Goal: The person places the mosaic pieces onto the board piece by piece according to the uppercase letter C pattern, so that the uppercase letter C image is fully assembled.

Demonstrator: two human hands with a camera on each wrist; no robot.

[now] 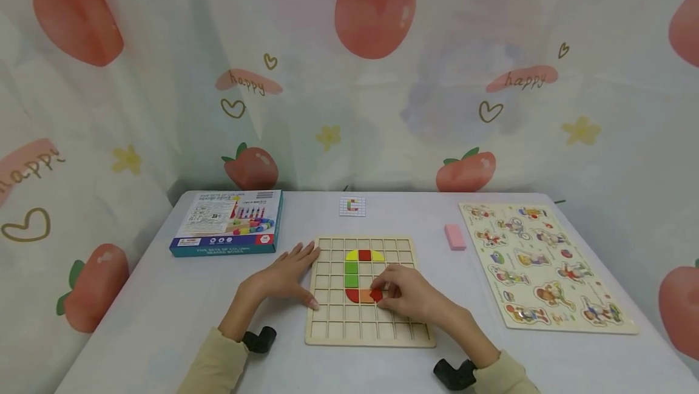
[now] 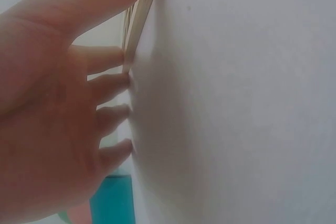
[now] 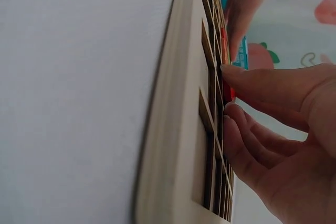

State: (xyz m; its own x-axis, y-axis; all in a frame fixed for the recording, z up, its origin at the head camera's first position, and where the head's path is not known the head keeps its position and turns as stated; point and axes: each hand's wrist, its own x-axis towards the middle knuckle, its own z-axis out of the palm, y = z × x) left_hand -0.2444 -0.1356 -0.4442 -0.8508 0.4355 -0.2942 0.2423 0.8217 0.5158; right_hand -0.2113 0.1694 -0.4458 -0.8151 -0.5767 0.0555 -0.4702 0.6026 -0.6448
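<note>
A wooden grid board lies flat on the table. My right hand pinches a small red block low over the grid, beside an orange block. In the right wrist view the thumb and fingertips close around the red block right at the grid bars. To its left is a rounded red block, with green blocks above it. A red square block sits between two rounded yellow blocks in an upper row. My left hand is spread, its thumb at the board's left edge.
A small card with a coloured grid pattern lies behind the board. At the back left is a blue-edged box. A pink block and a wooden picture puzzle board lie on the right. A patterned curtain hangs behind.
</note>
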